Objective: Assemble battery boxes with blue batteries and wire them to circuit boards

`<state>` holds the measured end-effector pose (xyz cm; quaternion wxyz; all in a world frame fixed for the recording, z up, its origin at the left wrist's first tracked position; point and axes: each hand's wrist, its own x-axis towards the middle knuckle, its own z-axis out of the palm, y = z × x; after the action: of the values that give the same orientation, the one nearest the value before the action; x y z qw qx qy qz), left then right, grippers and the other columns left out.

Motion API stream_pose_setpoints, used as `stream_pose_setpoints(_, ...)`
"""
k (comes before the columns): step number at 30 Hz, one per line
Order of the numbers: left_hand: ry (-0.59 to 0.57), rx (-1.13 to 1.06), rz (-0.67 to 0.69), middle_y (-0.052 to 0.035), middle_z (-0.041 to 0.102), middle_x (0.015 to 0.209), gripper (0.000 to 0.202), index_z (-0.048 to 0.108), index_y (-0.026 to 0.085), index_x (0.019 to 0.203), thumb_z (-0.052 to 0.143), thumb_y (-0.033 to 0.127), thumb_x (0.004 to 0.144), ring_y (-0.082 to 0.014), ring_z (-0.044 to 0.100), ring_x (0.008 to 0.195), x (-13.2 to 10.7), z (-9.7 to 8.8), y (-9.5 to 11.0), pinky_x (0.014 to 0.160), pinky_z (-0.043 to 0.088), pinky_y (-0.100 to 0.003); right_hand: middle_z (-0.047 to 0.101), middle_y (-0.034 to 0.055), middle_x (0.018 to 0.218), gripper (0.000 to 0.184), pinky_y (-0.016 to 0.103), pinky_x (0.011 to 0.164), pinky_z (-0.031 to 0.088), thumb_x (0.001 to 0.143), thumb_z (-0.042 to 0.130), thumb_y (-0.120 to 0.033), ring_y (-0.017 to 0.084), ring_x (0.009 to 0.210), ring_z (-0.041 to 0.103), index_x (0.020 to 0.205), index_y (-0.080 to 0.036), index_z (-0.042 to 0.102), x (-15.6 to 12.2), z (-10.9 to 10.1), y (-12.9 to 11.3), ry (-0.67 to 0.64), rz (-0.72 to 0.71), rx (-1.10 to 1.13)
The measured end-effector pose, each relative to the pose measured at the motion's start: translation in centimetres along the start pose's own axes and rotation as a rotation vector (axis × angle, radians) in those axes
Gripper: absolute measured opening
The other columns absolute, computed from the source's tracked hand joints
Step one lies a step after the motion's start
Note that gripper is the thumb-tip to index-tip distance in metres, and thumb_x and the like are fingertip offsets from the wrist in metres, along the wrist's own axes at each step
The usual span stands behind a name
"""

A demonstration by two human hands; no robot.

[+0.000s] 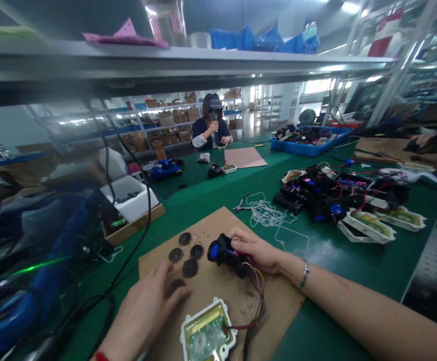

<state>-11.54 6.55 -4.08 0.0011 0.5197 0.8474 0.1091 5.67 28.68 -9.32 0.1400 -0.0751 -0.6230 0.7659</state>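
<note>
My right hand [256,249] is closed on a black plastic part with a blue round piece [224,253], held over the cardboard sheet [212,225]. Wires [259,296] run from that part to a green circuit board in a white-rimmed casing [207,333] near the bottom edge. Left of it, my left hand [146,306] is slightly blurred, thumb and fingers apart around a dark round disc [176,286]. Whether the fingertips touch this disc is unclear. Several similar discs [190,267] lie on the cardboard between my hands.
Pliers [241,203] and tangled white wire [267,213] lie beyond the cardboard. A pile of black parts [316,193] covers the right side; a white box [133,198] stands left. Across the green table [199,190] sits a person [211,123]. A shelf [203,62] spans overhead.
</note>
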Motion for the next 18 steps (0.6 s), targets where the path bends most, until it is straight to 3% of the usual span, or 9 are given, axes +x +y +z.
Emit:
stream_pose_setpoints(4,-0.116,-0.037,0.015,-0.0049,0.070,0.089,0.016,0.056,0.022,0.092,0.049,0.027,0.079,-0.0239,0.068,0.080,1.2,0.8,1.1,0.069,0.052,-0.033,0.058,-0.0025,0.075,0.036,0.019,0.054,0.039,0.076,0.068,-0.048,0.010,0.059,0.054,0.088,-0.020,0.048,0.0,0.2,0.5,0.004,0.004,0.148)
stream_pose_setpoints(7,0.004,-0.178,-0.031,-0.0045,0.069,0.094,0.029,0.057,0.024,0.107,0.050,0.032,0.080,-0.0228,0.068,0.080,1.1,1.0,1.6,0.068,0.054,-0.033,0.057,-0.0028,0.074,0.035,0.018,0.054,0.038,0.072,0.074,-0.042,0.008,0.059,0.051,0.085,-0.018,0.053,0.0,0.4,0.6,0.034,-0.010,0.183)
stream_pose_setpoints(9,0.095,-0.437,-0.025,-0.0042,0.067,0.105,0.036,0.055,0.025,0.114,0.051,0.039,0.082,-0.0211,0.067,0.090,0.9,0.7,2.3,0.076,0.055,-0.031,0.057,-0.0031,0.074,0.033,0.018,0.053,0.039,0.072,0.074,-0.041,0.008,0.058,0.051,0.085,-0.018,0.054,0.0,0.8,0.7,0.045,-0.007,0.211)
stream_pose_setpoints(11,0.175,-0.711,0.000,-0.0036,0.065,0.109,0.032,0.055,0.024,0.110,0.053,0.041,0.083,-0.0191,0.065,0.097,0.7,0.8,3.5,0.082,0.054,-0.028,0.057,-0.0036,0.073,0.033,0.018,0.053,0.040,0.073,0.073,-0.041,0.008,0.057,0.051,0.087,-0.019,0.054,0.0,1.3,0.7,0.046,-0.001,0.241)
stream_pose_setpoints(13,0.247,-0.851,0.013,-0.0036,0.065,0.102,0.023,0.055,0.022,0.098,0.055,0.038,0.083,-0.0184,0.064,0.098,0.7,1.3,4.7,0.083,0.054,-0.026,0.057,-0.0035,0.075,0.033,0.019,0.054,0.040,0.072,0.074,-0.041,0.008,0.058,0.051,0.087,-0.019,0.054,-0.1,1.8,0.8,0.048,0.000,0.288)
stream_pose_setpoints(16,0.339,-0.762,0.073,-0.0049,0.062,0.098,0.017,0.052,0.021,0.081,0.056,0.037,0.083,-0.0199,0.062,0.099,0.8,2.9,5.3,0.084,0.054,-0.028,0.058,-0.0031,0.078,0.033,0.019,0.057,0.040,0.069,0.077,-0.040,0.008,0.061,0.051,0.085,-0.019,0.056,-0.2,2.1,1.0,0.080,-0.010,0.345)
stream_pose_setpoints(18,0.391,-0.597,0.155,-0.0064,0.061,0.105,0.020,0.055,0.021,0.082,0.058,0.041,0.081,-0.0224,0.061,0.099,0.8,4.1,4.7,0.085,0.053,-0.033,0.058,-0.0036,0.077,0.036,0.020,0.058,0.039,0.063,0.080,-0.041,0.008,0.062,0.051,0.082,-0.019,0.058,-0.2,2.3,1.2,0.119,-0.013,0.334)
